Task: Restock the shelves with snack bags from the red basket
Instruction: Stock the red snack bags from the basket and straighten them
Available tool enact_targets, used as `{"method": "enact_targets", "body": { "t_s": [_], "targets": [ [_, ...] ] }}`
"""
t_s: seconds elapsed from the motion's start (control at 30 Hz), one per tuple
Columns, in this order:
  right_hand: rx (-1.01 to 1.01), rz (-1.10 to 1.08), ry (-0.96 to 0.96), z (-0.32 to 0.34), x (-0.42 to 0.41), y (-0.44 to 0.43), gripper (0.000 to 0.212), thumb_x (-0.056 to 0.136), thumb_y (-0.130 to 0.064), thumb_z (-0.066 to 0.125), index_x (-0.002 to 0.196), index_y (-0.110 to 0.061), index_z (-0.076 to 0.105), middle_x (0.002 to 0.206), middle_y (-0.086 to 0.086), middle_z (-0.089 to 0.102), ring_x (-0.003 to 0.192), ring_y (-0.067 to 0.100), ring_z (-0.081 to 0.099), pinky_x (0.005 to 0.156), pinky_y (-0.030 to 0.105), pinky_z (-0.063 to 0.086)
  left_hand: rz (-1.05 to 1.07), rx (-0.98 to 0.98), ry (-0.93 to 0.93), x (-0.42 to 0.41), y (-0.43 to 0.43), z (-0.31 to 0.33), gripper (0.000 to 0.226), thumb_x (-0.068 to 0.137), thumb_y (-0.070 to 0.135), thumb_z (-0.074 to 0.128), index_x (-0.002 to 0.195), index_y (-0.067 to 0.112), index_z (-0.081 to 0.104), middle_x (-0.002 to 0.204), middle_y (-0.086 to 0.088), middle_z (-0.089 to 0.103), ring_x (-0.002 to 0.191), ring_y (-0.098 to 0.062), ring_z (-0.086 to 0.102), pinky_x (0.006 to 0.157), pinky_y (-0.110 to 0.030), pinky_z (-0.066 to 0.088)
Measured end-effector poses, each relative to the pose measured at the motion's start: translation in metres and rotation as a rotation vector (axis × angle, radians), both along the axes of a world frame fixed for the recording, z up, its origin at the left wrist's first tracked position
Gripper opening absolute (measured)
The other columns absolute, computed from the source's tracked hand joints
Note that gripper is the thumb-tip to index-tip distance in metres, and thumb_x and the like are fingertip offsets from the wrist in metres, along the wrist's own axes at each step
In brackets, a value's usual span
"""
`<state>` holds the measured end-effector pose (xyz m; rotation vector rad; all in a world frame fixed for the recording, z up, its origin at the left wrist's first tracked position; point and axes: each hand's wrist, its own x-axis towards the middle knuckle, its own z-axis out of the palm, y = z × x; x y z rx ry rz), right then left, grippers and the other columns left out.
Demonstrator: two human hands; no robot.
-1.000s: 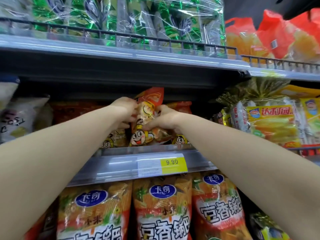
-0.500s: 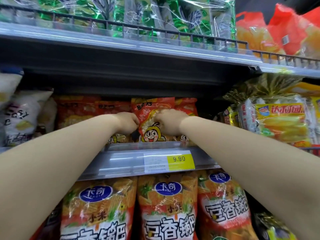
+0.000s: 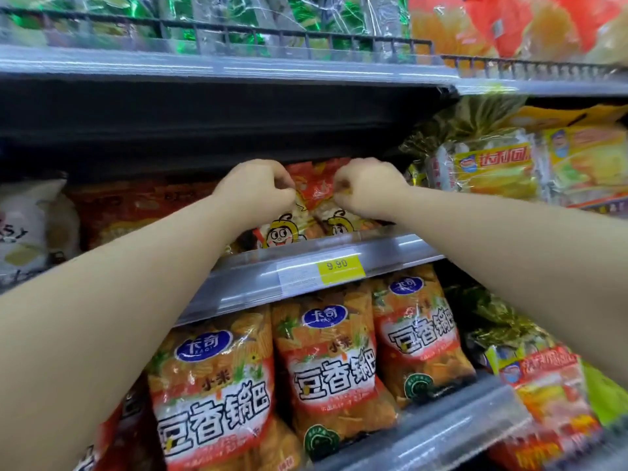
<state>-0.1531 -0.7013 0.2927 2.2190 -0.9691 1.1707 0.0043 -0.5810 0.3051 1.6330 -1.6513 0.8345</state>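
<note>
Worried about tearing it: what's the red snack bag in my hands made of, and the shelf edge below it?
The red snack bag seems glossy plastic film, crinkled with glare. Shelf edge: likely clear plastic strip over grey metal, given streaky reflections.

shop | stocked snack shelves [image 3: 238, 68] | yellow price tag [image 3: 341, 265]

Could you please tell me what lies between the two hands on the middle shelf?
In the head view, the top of a red snack bag lies between the left hand and the right hand; both pinch it.
</note>
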Motion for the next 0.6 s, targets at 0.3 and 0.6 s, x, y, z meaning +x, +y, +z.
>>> {"method": "enact_targets", "body": {
  "t_s": [0.3, 0.6],
  "targets": [
    [-0.120, -0.248, -0.149, -0.103, -0.153, -0.001, 0.048, 0.081, -0.040, 0.060, 0.123, -0.017, 0.054, 0.118, 0.011, 0.050, 0.109, 0.034, 0.047, 0.086, 0.045, 0.037, -0.068, -0.115, -0.373, -0.120, -0.017, -0.067, 0.039, 0.082, 0.033, 0.057, 0.117, 0.018, 0.060, 0.118, -0.006, 0.056, 0.104, -0.032, 0.054, 0.076, -0.041, 0.046],
    [0.125, -0.402, -0.038, -0.254, -0.349, 0.031, 0.068, 0.080, -0.041, 0.065, 0.141, -0.024, 0.041, 0.146, 0.012, 0.037, 0.128, 0.033, 0.039, 0.098, 0.050, 0.034, -0.236, 0.039, -0.378, -0.277, -0.051, -0.201, 0.066, 0.077, 0.039, 0.062, 0.136, 0.015, 0.044, 0.142, -0.011, 0.041, 0.121, -0.032, 0.045, 0.087, -0.044, 0.041]
  ]
}}
